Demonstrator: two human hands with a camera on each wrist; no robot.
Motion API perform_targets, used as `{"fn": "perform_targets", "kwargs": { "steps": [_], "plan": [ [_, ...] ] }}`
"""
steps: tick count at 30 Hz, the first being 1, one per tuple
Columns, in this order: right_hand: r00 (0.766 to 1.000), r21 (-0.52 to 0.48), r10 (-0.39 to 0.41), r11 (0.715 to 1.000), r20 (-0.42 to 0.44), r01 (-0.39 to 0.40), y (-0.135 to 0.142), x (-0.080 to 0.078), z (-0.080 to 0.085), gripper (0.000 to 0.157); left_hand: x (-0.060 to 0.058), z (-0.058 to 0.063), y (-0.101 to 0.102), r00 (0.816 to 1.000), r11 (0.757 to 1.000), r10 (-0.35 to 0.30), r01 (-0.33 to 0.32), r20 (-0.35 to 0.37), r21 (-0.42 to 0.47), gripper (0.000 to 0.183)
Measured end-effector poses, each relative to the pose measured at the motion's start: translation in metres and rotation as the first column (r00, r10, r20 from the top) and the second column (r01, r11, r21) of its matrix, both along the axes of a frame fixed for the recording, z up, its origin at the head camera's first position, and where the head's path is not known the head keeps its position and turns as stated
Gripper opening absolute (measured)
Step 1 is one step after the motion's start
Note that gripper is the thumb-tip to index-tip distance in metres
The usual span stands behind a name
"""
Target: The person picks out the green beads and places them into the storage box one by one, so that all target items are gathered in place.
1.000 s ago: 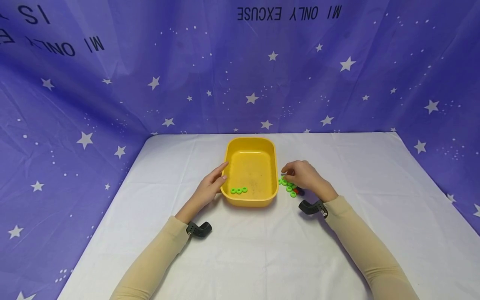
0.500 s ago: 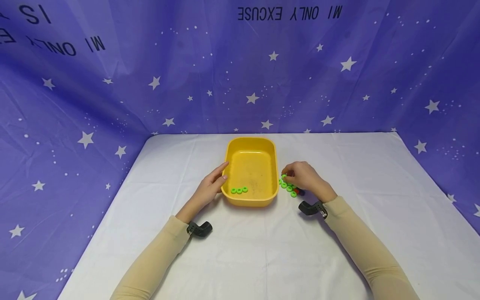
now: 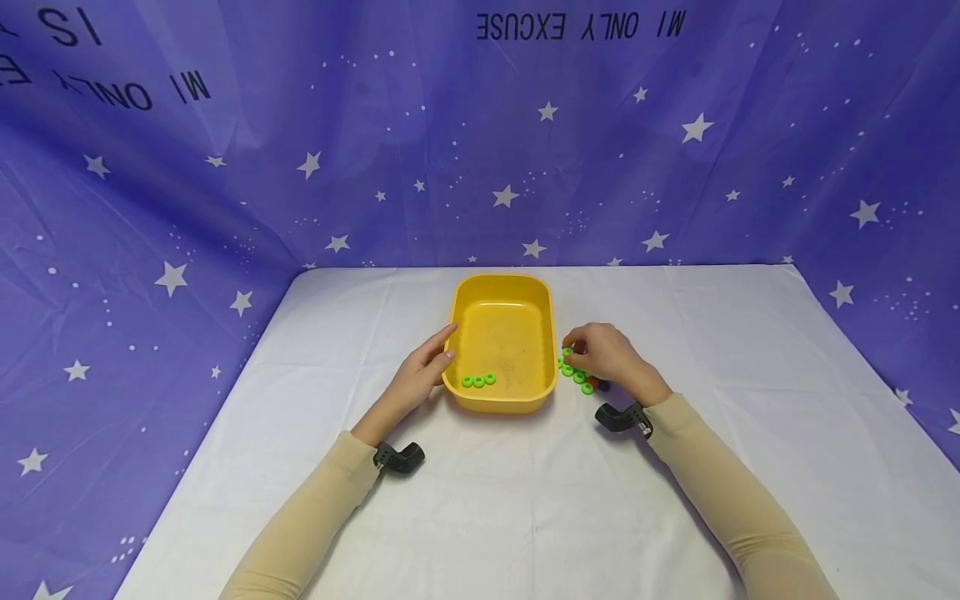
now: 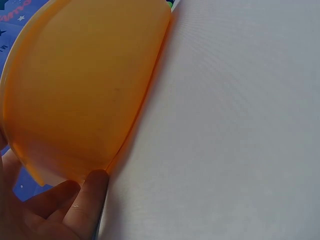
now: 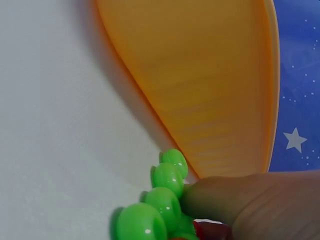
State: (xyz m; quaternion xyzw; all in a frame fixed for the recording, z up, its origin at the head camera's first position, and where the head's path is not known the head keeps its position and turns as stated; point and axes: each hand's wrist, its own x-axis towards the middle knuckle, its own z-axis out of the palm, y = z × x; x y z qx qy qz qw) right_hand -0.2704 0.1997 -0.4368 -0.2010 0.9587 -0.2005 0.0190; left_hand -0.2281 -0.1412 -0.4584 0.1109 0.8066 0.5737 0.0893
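Observation:
A yellow plastic basin [image 3: 502, 404] stands on the white cloth, with several small green ring beads [image 3: 478, 382] in a row inside at its near left. My left hand [image 3: 415, 377] rests against the basin's left side, fingers fairly straight at the rim; the left wrist view shows fingertips [image 4: 92, 182] on its outer wall. To the right of the basin, my right hand [image 3: 606, 352] pinches a green ring bead [image 3: 567, 352] between thumb and index finger. Below it lie several more green beads [image 5: 163, 205] and a red piece [image 3: 593, 382], partly covered by the hand.
A white cloth [image 3: 480, 500] covers the table. Purple star-printed fabric [image 3: 450, 167] hangs behind it and at both sides. Dark camera mounts sit on both wrists, the right one [image 3: 619, 417] close to the beads.
A green bead now shows between my right thumb and index finger, where a greyish patch was a second ago. The right hand has barely shifted; the left hand and basin stay put.

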Motion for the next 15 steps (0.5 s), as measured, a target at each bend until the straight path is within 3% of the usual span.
{"fn": "perform_targets", "kwargs": {
  "steps": [15],
  "plan": [
    [1.0,-0.008,-0.03,1.0,0.009,0.03,0.0014,0.0008,0.0055,0.028,-0.0008,-0.001,-0.001,1.0,1.0,-0.008,0.008,-0.003,0.016,0.053]
  ]
}}
